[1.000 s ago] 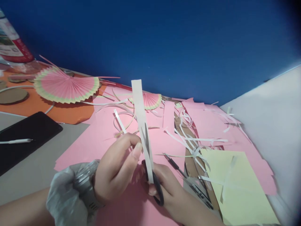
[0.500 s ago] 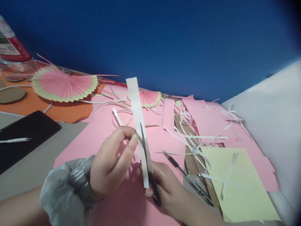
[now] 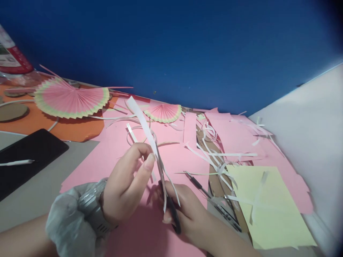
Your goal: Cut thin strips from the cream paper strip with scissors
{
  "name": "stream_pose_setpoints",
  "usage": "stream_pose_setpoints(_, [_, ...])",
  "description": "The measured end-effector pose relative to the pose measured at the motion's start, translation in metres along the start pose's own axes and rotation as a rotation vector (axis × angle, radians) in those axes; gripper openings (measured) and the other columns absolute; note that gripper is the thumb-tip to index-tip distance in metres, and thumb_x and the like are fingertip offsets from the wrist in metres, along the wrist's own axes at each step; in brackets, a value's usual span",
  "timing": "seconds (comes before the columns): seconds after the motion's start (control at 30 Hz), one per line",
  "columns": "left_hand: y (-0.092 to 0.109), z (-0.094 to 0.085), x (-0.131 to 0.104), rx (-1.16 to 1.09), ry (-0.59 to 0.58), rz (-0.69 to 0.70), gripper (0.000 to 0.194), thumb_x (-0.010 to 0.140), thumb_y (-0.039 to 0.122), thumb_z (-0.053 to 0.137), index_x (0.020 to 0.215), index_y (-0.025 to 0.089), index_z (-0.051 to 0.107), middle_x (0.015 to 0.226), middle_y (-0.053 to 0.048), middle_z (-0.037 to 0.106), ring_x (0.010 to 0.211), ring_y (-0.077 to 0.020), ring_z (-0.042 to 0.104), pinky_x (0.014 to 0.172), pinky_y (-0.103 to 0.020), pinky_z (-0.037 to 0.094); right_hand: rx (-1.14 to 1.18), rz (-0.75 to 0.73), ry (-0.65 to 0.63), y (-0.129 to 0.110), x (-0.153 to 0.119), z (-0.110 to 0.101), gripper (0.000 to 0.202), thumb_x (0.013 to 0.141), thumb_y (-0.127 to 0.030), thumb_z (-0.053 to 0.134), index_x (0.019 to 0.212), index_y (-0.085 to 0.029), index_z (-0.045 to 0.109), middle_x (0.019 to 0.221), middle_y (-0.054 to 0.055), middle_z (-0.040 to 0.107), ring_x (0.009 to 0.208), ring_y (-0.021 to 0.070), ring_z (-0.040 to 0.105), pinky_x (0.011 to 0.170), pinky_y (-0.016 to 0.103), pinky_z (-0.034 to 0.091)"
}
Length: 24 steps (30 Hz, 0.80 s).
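My left hand (image 3: 134, 175) pinches a white paper strip (image 3: 143, 123) between thumb and forefinger, near its middle. The strip's far end points up and to the left. My right hand (image 3: 184, 210) is closed round the black handles of a pair of scissors (image 3: 170, 207), whose blades point up along the strip. Below my left fingertips the strip is split lengthwise, and its two narrow tails hang down on either side of the blades. Under both hands lies a large pink paper sheet (image 3: 112, 167).
Folded pink-and-yellow paper fans (image 3: 73, 100) lie at the back. A black tablet-like slab (image 3: 34, 153) is at left, with a bottle (image 3: 13, 53) behind. At right are a pen (image 3: 197, 184), curled white offcuts (image 3: 211, 157) and a yellow sheet (image 3: 270, 214). A blue wall rises behind.
The white strip has tilted left and turned more edge-on. Its lower part is now split into two tails spreading apart around the scissors. The view has shifted slightly.
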State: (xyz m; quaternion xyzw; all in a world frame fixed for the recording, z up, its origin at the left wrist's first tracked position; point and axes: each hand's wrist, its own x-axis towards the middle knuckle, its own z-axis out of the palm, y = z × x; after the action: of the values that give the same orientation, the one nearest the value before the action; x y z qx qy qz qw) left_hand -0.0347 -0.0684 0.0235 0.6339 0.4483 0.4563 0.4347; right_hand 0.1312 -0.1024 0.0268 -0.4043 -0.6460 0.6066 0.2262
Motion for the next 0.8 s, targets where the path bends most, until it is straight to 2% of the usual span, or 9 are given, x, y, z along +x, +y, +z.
stream_pose_setpoints(0.17, [0.001, 0.000, 0.000, -0.063, -0.048, -0.007, 0.019, 0.093, 0.034, 0.034, 0.085, 0.021, 0.046, 0.069, 0.002, 0.043, 0.059, -0.0113, 0.042, 0.054, -0.026, 0.037, 0.034, 0.008, 0.005, 0.000, 0.000, 0.000, 0.025, 0.066, 0.004, 0.042, 0.075, -0.019, 0.044, 0.067, -0.004, 0.047, 0.063, 0.0114, 0.050, 0.060, 0.020, 0.038])
stream_pose_setpoints(0.27, [0.003, 0.001, 0.001, -0.055, -0.046, -0.031, 0.020, 0.093, 0.035, 0.034, 0.084, 0.021, 0.046, 0.067, 0.002, 0.042, 0.059, -0.0113, 0.041, 0.054, -0.026, 0.036, 0.015, 0.016, 0.004, 0.000, 0.000, 0.000, 0.024, 0.068, 0.004, 0.042, 0.076, -0.019, 0.047, 0.067, -0.004, 0.049, 0.063, 0.0119, 0.050, 0.061, 0.021, 0.038])
stream_pose_setpoints(0.4, [0.002, 0.001, 0.002, -0.031, -0.011, -0.007, 0.019, 0.093, 0.034, 0.035, 0.083, 0.021, 0.046, 0.064, 0.003, 0.041, 0.054, -0.0104, 0.039, 0.050, -0.025, 0.035, 0.012, -0.004, 0.022, 0.002, -0.001, 0.001, 0.022, 0.071, 0.000, 0.046, 0.082, -0.018, 0.053, 0.073, -0.002, 0.053, 0.066, 0.0129, 0.053, 0.062, 0.021, 0.040])
stream_pose_setpoints(0.6, [-0.004, 0.001, 0.001, -0.012, 0.076, 0.049, 0.008, 0.091, 0.027, 0.040, 0.088, 0.023, 0.047, 0.070, 0.002, 0.044, 0.058, -0.0104, 0.042, 0.052, -0.025, 0.036, 0.043, -0.008, 0.053, 0.010, -0.002, 0.004, 0.014, 0.075, -0.005, 0.050, 0.080, -0.018, 0.050, 0.078, 0.000, 0.058, 0.069, 0.0145, 0.057, 0.065, 0.023, 0.041])
stream_pose_setpoints(0.8, [-0.006, 0.000, 0.000, -0.085, -0.015, 0.005, 0.009, 0.091, 0.028, 0.041, 0.096, 0.024, 0.046, 0.078, 0.000, 0.048, 0.065, -0.0124, 0.046, 0.059, -0.027, 0.040, -0.041, 0.017, 0.042, 0.009, -0.002, 0.004, 0.008, 0.078, -0.012, 0.050, 0.081, -0.020, 0.051, 0.076, -0.001, 0.057, 0.068, 0.0142, 0.052, 0.063, 0.024, 0.039])
